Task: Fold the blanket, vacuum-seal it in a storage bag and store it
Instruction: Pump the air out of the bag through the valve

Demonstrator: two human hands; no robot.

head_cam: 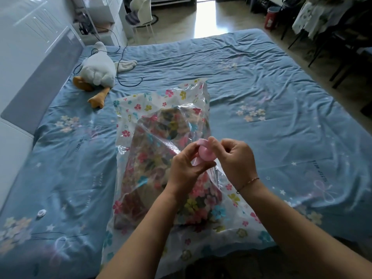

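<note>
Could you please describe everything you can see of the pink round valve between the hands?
The pink valve is a small round disc, smooth and plastic-looking, with a raised rim, tilted toward the camera. It seems joined to the clear flower-printed storage bag, whose film is lifted with it above the folded blanket inside. The left hand pinches it from the left, the right hand from the right, and both hide part of it.
</note>
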